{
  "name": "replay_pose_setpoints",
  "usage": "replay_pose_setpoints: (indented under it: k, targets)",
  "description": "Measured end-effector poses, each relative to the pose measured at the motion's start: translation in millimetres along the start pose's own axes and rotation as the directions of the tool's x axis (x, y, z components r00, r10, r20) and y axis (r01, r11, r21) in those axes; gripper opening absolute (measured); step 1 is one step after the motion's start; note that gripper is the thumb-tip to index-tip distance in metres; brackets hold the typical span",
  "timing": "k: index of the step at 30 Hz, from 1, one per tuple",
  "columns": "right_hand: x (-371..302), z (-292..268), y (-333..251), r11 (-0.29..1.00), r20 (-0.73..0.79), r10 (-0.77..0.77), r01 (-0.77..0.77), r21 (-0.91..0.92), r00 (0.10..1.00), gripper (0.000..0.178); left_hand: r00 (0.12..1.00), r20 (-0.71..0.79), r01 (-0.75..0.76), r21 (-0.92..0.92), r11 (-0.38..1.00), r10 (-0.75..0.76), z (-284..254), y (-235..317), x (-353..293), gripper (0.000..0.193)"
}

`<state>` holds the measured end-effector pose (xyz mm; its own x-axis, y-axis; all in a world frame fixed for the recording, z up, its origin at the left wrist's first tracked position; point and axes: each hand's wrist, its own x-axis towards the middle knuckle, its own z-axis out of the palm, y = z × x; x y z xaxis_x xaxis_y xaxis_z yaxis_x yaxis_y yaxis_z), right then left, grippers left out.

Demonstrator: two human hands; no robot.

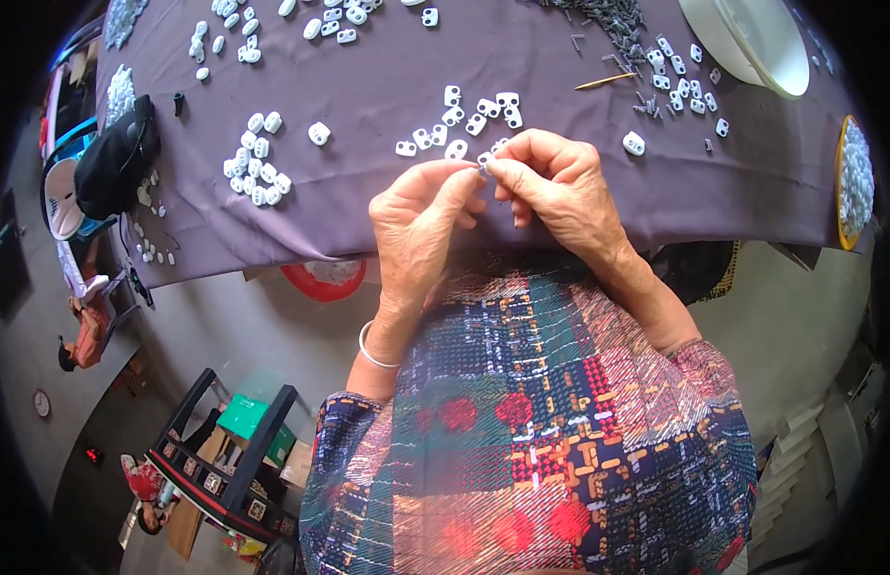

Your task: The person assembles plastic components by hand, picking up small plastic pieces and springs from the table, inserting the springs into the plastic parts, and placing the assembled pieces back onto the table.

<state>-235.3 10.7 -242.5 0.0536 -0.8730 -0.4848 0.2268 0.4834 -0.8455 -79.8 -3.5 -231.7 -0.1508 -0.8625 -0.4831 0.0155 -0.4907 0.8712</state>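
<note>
Near the middle of the worktop's (340, 213) front edge, I have the left hand (416, 218) and the right hand (568, 196) meeting, thumb and forefinger of each pinched together on one small white piece (484, 161). I judge this one partway through, since it is between the fingertips and not yet set down. More loose white pieces (476, 124) lie just beyond, probably left to do, with dark springs (613, 21) heaped at the far edge. Toward the left edge, clustered white pieces (261, 148) may be the finished ones; I cannot be sure. The held piece looks pale and hard, mostly hidden by fingers.
</note>
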Motion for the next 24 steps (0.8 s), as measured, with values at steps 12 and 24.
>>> replay_pose_setpoints:
  k: [12, 24]
  targets:
    - [1.4, -0.4, 2.8, 0.983, 0.008, -0.086, 0.086, -0.164, 0.996, 0.015, 0.997, -0.02, -0.079, 0.0, 0.997, 0.079, 5.6, -7.5, 1.8, 0.01]
    - [3.9, 0.0, 7.4, 0.974, -0.005, -0.117, 0.114, -0.197, 0.993, 0.013, 0.992, -0.057, -0.117, -0.03, 0.993, 0.115, 10.4, -14.9, 1.3, 0.011]
